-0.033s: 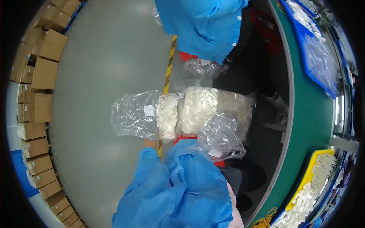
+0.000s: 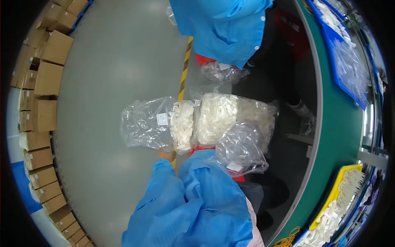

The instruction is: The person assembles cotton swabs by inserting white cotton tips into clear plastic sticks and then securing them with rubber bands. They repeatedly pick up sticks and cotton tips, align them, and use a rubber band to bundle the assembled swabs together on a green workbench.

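Note:
My left hand (image 2: pixel 166 154) reaches out of a blue sleeve to the near edge of a clear plastic bag (image 2: pixel 144 125). Its fingers are hidden at the bag, so their grip does not show. White small parts (image 2: pixel 182 125) fill the bag's right end, while the left end lies slack with a white label (image 2: pixel 162 119). Right beside it sits a larger clear bag packed with off-white parts (image 2: pixel 218 113). A crumpled clear bag (image 2: pixel 238 144) with a label rests over its near side. My right hand is out of sight, behind my blue coat or the bags.
Ahead, a person in a blue coat (image 2: pixel 226 33) is near another crumpled clear bag (image 2: pixel 224 73). A green-topped bench (image 2: pixel 329 136) curves along the right, with a blue tray (image 2: pixel 339 61) and a yellow tray (image 2: pixel 335 193) of parts. Cardboard boxes (image 2: pixel 44 111) line the left. Yellow-black tape (image 2: pixel 185 70) marks the floor.

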Demonstrator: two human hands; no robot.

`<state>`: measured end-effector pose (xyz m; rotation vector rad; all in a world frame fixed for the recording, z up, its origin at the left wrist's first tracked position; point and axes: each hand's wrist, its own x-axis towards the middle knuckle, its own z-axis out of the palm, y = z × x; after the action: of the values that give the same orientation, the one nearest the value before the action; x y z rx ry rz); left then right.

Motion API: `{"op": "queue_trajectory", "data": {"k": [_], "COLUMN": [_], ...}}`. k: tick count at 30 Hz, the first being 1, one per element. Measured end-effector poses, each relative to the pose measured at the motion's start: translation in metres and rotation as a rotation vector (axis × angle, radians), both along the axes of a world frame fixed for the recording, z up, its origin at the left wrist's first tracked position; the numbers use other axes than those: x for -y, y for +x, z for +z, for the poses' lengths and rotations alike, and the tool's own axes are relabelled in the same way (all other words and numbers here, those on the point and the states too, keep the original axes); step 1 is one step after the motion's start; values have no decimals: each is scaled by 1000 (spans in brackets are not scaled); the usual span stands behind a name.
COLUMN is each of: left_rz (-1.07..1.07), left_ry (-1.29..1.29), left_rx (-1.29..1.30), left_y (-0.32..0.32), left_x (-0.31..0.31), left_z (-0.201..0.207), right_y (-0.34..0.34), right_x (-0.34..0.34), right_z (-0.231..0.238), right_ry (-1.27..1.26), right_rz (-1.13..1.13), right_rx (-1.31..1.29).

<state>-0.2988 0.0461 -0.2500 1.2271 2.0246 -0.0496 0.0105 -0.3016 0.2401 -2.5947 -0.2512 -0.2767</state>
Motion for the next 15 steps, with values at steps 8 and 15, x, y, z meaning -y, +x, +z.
{"op": "queue_trajectory", "data": {"k": [8, 15], "left_rz": [-524, -633], "left_ry": [-117, -270], "left_rx": [-87, -209], "left_y": [85, 100], "left_x": [-67, -80], "left_z": [-58, -98], "right_y": [-2, -13], "right_x": [-22, -33], "right_z": [-30, -28], "right_ry": [154, 255], "right_rz": [-151, -235], "right_rx": [-363, -389]}}
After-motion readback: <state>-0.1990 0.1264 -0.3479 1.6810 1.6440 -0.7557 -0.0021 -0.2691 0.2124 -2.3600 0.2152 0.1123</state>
